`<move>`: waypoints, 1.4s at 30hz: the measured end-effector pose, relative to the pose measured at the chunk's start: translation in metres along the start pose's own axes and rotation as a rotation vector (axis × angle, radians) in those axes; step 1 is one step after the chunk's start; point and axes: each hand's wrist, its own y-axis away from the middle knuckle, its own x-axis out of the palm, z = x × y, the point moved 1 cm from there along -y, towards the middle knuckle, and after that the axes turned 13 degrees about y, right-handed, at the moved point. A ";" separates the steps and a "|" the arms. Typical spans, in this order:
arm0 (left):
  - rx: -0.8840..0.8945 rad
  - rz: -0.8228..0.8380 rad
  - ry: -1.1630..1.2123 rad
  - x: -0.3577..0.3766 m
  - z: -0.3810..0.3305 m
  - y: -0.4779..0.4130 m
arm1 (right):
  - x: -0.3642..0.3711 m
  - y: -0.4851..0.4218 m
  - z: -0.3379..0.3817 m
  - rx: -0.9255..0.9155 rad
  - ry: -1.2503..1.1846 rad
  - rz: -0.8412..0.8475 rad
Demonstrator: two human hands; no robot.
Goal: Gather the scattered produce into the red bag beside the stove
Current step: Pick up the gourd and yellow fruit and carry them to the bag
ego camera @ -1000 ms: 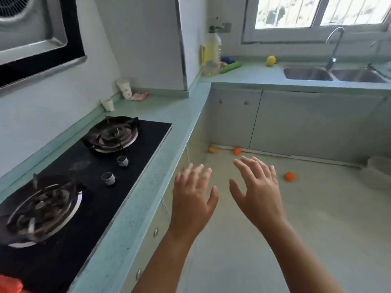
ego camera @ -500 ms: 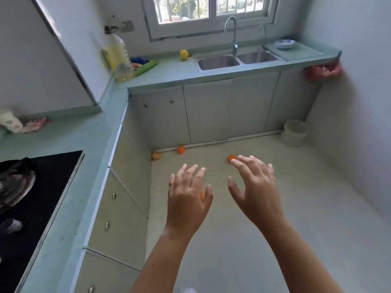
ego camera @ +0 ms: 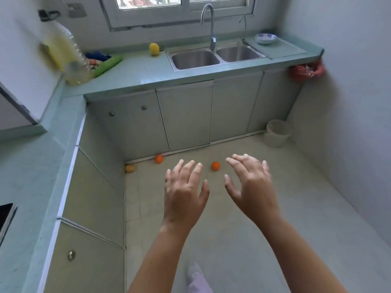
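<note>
Two small orange fruits lie on the floor: one orange (ego camera: 215, 166) shows between my fingertips, another orange (ego camera: 159, 159) sits by the cabinet base. A yellowish fruit (ego camera: 130, 168) rests in the floor corner. On the far counter stand a yellow fruit (ego camera: 154, 49) and a green cucumber (ego camera: 108, 65). My left hand (ego camera: 184, 191) and my right hand (ego camera: 250, 187) are held out over the floor, fingers spread, holding nothing. The red bag beside the stove is out of view.
A double sink (ego camera: 215, 57) with a tap sits in the far counter, a bowl (ego camera: 265, 38) to its right. An oil bottle (ego camera: 67, 58) stands in the counter corner. A white bucket (ego camera: 277, 133) is on the floor at right. A red plastic bag (ego camera: 306, 70) hangs under the counter's right end.
The view has swung right, away from the stove and toward the sink and floor. Both hands stay raised and empty in front of me.
</note>
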 end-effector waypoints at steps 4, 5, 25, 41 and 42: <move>0.001 -0.050 0.006 0.012 0.039 -0.067 | 0.032 -0.073 0.011 -0.011 -0.006 -0.006; -0.005 -0.059 0.003 0.014 0.048 -0.081 | 0.039 -0.087 0.013 -0.011 -0.013 -0.008; -0.148 -0.062 -0.128 0.105 0.189 -0.286 | 0.201 -0.327 -0.009 -0.144 -0.112 0.026; -0.297 -0.195 -0.236 0.131 0.278 -0.455 | 0.292 -0.541 -0.005 -0.362 -0.210 0.040; -0.308 -0.194 -0.237 0.132 0.285 -0.460 | 0.299 -0.549 -0.001 -0.370 -0.214 0.046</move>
